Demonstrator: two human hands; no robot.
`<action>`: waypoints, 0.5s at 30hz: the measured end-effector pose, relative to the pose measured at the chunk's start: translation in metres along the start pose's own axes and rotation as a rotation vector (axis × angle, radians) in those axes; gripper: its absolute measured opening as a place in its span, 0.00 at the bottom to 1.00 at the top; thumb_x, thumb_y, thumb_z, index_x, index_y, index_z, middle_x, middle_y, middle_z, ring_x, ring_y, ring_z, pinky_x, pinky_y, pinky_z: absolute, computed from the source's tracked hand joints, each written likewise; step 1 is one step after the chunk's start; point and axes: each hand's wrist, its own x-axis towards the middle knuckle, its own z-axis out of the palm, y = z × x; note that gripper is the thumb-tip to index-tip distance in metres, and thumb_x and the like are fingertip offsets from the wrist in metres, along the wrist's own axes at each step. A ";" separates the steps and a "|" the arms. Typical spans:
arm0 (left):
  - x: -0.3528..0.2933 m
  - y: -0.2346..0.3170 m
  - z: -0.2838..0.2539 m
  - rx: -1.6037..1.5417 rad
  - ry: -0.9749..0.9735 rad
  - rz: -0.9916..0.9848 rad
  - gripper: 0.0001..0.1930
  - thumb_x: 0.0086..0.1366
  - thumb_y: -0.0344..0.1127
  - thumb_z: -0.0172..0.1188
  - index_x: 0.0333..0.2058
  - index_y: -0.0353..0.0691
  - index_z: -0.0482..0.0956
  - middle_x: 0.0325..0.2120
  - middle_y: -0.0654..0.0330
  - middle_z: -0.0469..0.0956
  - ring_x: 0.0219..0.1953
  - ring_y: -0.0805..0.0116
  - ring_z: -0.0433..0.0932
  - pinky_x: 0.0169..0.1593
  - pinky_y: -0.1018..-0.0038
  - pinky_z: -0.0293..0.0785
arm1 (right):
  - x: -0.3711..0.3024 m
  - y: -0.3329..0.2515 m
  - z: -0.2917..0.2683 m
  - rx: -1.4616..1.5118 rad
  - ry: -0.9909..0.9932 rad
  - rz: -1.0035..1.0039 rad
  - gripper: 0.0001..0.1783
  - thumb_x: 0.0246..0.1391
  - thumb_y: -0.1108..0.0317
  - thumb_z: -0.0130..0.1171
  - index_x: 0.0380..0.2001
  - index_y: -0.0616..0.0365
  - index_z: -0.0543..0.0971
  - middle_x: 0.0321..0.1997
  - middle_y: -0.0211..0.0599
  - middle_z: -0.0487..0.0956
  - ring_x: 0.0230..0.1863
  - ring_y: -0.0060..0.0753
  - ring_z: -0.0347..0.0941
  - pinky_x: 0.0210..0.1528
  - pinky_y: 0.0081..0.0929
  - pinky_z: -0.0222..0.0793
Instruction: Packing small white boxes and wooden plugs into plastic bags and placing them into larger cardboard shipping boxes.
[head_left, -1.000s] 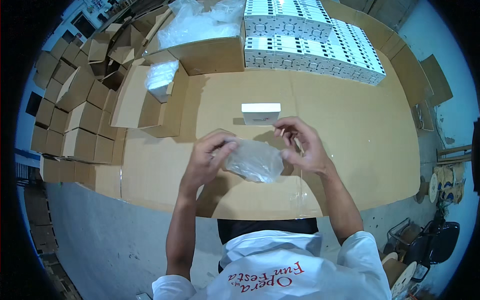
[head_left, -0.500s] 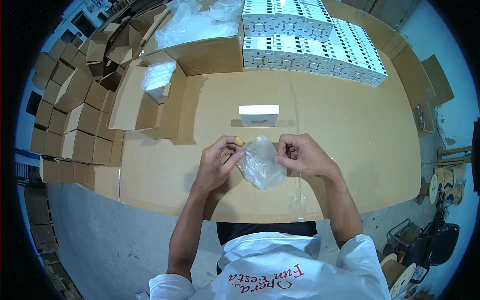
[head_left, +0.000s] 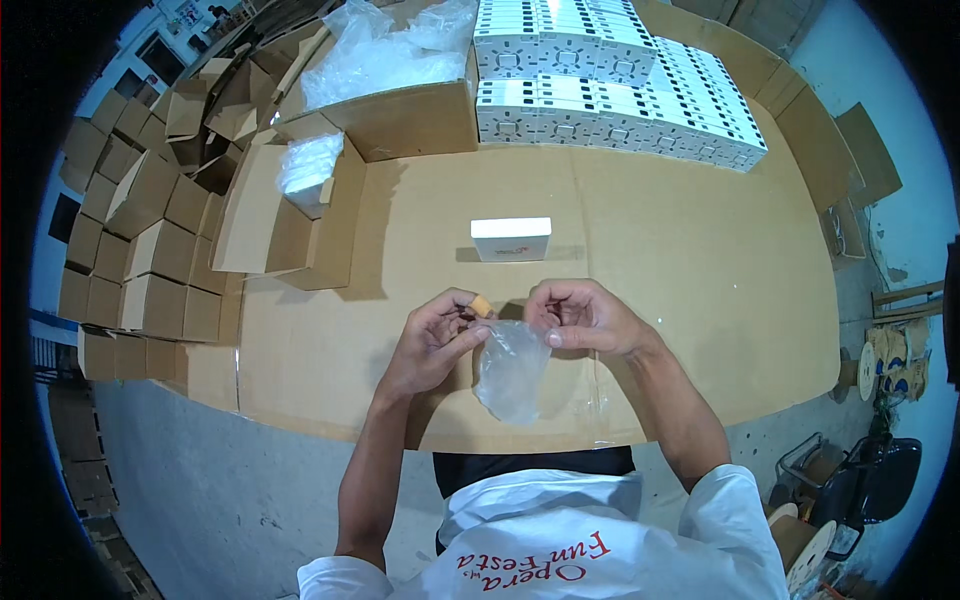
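A clear plastic bag (head_left: 510,375) hangs between my two hands over the near part of the cardboard-covered table. My left hand (head_left: 437,338) pinches its upper left edge between thumb and fingers; an orange cover sits on one fingertip. On the other side, my right hand (head_left: 585,320) is closed on the bag's upper right edge, its fingers curled and partly hidden. Beyond the hands a small white box (head_left: 511,240) stands on the cardboard, touched by neither hand.
White patterned boxes (head_left: 620,120) are stacked in rows at the back. A large carton (head_left: 420,120) of clear plastic bags stands back left, with a smaller open carton (head_left: 330,240) holding wrapped white items before it. Brown cartons (head_left: 160,250) pile up at far left.
Both hands have drawn nearer to my body, the right one also moving left toward the other. The bag's body now hangs lower and narrower between them.
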 end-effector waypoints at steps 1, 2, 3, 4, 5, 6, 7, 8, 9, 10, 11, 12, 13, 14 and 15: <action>0.000 0.001 0.000 0.001 -0.001 0.003 0.12 0.66 0.20 0.60 0.48 0.32 0.73 0.39 0.61 0.77 0.43 0.77 0.76 0.51 0.77 0.74 | 0.001 0.000 -0.001 -0.003 -0.001 -0.002 0.14 0.57 0.70 0.66 0.45 0.61 0.77 0.43 0.29 0.78 0.42 0.16 0.71 0.47 0.19 0.67; 0.001 0.002 0.000 -0.001 0.003 -0.005 0.12 0.66 0.21 0.60 0.47 0.31 0.73 0.39 0.61 0.77 0.42 0.77 0.76 0.50 0.78 0.74 | 0.002 0.000 0.000 0.003 -0.004 -0.020 0.11 0.58 0.70 0.65 0.41 0.61 0.77 0.43 0.30 0.79 0.44 0.18 0.71 0.49 0.21 0.67; 0.001 0.003 0.000 -0.003 0.007 -0.013 0.11 0.67 0.21 0.59 0.47 0.31 0.74 0.39 0.61 0.78 0.42 0.77 0.76 0.49 0.78 0.74 | 0.002 -0.001 0.000 0.008 -0.008 -0.039 0.08 0.60 0.70 0.64 0.37 0.61 0.76 0.43 0.31 0.79 0.45 0.19 0.72 0.51 0.22 0.67; 0.001 0.002 -0.002 -0.003 0.005 -0.011 0.11 0.67 0.21 0.59 0.47 0.31 0.74 0.39 0.61 0.78 0.42 0.77 0.76 0.49 0.78 0.74 | 0.003 -0.003 0.001 0.005 -0.007 -0.041 0.08 0.60 0.70 0.64 0.37 0.61 0.76 0.43 0.31 0.79 0.45 0.19 0.72 0.51 0.22 0.67; 0.000 0.000 -0.004 -0.003 -0.001 -0.027 0.11 0.67 0.21 0.58 0.48 0.30 0.74 0.38 0.61 0.78 0.41 0.78 0.76 0.48 0.78 0.75 | 0.005 -0.003 0.004 0.028 0.026 -0.052 0.07 0.61 0.69 0.63 0.36 0.60 0.76 0.43 0.33 0.79 0.45 0.20 0.72 0.51 0.23 0.67; -0.001 -0.001 -0.006 -0.003 -0.008 -0.043 0.12 0.68 0.20 0.57 0.49 0.30 0.74 0.37 0.61 0.78 0.40 0.78 0.76 0.47 0.78 0.75 | 0.006 -0.003 0.006 0.052 0.060 -0.063 0.07 0.62 0.69 0.62 0.35 0.60 0.75 0.43 0.34 0.79 0.45 0.20 0.72 0.51 0.24 0.67; -0.002 -0.001 -0.006 -0.002 -0.006 -0.042 0.12 0.68 0.20 0.57 0.49 0.30 0.74 0.37 0.61 0.78 0.40 0.78 0.76 0.47 0.78 0.75 | 0.007 -0.003 0.007 0.052 0.057 -0.063 0.07 0.62 0.69 0.62 0.35 0.60 0.75 0.43 0.34 0.79 0.45 0.20 0.72 0.51 0.24 0.67; -0.003 0.001 -0.003 0.010 0.004 -0.040 0.11 0.68 0.20 0.57 0.49 0.30 0.74 0.36 0.62 0.78 0.39 0.79 0.76 0.45 0.79 0.75 | 0.006 -0.003 0.006 0.043 0.046 -0.076 0.07 0.62 0.69 0.61 0.34 0.60 0.74 0.43 0.33 0.79 0.44 0.19 0.72 0.49 0.23 0.67; -0.002 0.003 -0.001 0.022 0.013 -0.038 0.11 0.69 0.21 0.56 0.49 0.30 0.74 0.35 0.62 0.78 0.38 0.80 0.76 0.44 0.79 0.75 | 0.006 -0.004 0.006 0.034 0.035 -0.089 0.07 0.62 0.68 0.61 0.34 0.59 0.74 0.42 0.33 0.80 0.42 0.18 0.72 0.47 0.21 0.67; -0.001 0.005 -0.001 0.021 0.011 -0.036 0.11 0.69 0.21 0.56 0.49 0.30 0.74 0.35 0.62 0.78 0.38 0.80 0.76 0.44 0.79 0.75 | 0.003 -0.006 0.003 0.031 0.037 -0.089 0.07 0.62 0.68 0.61 0.34 0.59 0.74 0.42 0.33 0.80 0.42 0.18 0.72 0.47 0.21 0.67; -0.001 0.008 -0.002 0.018 0.020 -0.056 0.11 0.68 0.21 0.56 0.49 0.30 0.74 0.34 0.63 0.78 0.37 0.81 0.76 0.43 0.80 0.74 | -0.001 -0.010 0.000 0.059 0.043 0.024 0.07 0.62 0.68 0.61 0.34 0.58 0.74 0.40 0.31 0.80 0.39 0.16 0.71 0.43 0.19 0.66; 0.000 0.009 -0.004 0.015 0.029 -0.076 0.11 0.67 0.21 0.55 0.48 0.30 0.74 0.32 0.64 0.78 0.36 0.81 0.76 0.43 0.80 0.74 | -0.003 -0.011 -0.002 0.087 0.050 0.138 0.07 0.63 0.68 0.61 0.34 0.57 0.74 0.37 0.28 0.80 0.36 0.14 0.71 0.39 0.17 0.65; 0.000 0.007 -0.006 0.014 0.028 -0.074 0.11 0.67 0.21 0.55 0.48 0.30 0.74 0.32 0.64 0.78 0.36 0.81 0.76 0.43 0.80 0.74 | -0.001 -0.011 -0.003 0.085 0.051 0.138 0.07 0.63 0.68 0.61 0.34 0.57 0.74 0.37 0.28 0.80 0.36 0.14 0.71 0.39 0.17 0.65; -0.001 0.003 -0.010 -0.025 0.008 -0.048 0.12 0.65 0.20 0.54 0.47 0.30 0.75 0.30 0.64 0.78 0.33 0.82 0.76 0.41 0.81 0.73 | 0.001 -0.010 -0.002 0.065 0.043 0.105 0.07 0.63 0.68 0.61 0.34 0.57 0.74 0.34 0.25 0.78 0.33 0.13 0.69 0.36 0.16 0.63; -0.002 0.000 -0.012 -0.064 -0.012 -0.022 0.13 0.63 0.20 0.53 0.47 0.30 0.75 0.29 0.64 0.79 0.31 0.82 0.76 0.40 0.82 0.73 | 0.002 -0.010 -0.002 0.045 0.035 0.072 0.06 0.63 0.67 0.61 0.35 0.57 0.75 0.31 0.22 0.77 0.30 0.11 0.67 0.32 0.14 0.61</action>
